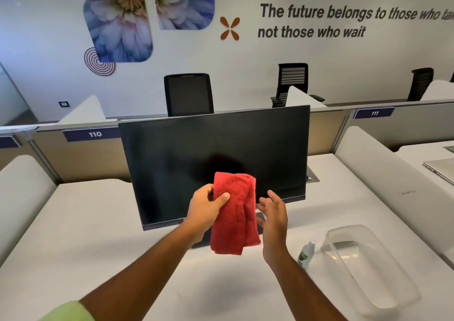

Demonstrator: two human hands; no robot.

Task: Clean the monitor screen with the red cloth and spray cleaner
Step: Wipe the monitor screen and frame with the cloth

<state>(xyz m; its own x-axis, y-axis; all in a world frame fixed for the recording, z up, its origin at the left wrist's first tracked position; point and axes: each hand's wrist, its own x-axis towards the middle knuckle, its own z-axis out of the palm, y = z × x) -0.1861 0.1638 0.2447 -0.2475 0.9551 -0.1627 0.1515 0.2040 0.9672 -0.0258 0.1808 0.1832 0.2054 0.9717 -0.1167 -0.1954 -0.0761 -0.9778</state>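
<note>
Where the white bench (86, 222) meets the partition, one dark monitor (216, 158) stands upright, screen blank, facing the person. One clear plastic container (368, 266), lower right on the bench, open side up. One red cloth (234, 212), folded and hanging before the screen's lower edge, gripped by the left hand (208, 210), fingers and thumb curled round its upper part. Right hand (274, 215) just beside the cloth, fingers spread and relaxed, holding nothing. One spray cleaner bottle (305, 253), beside the container, partly hidden behind the right wrist.
</note>
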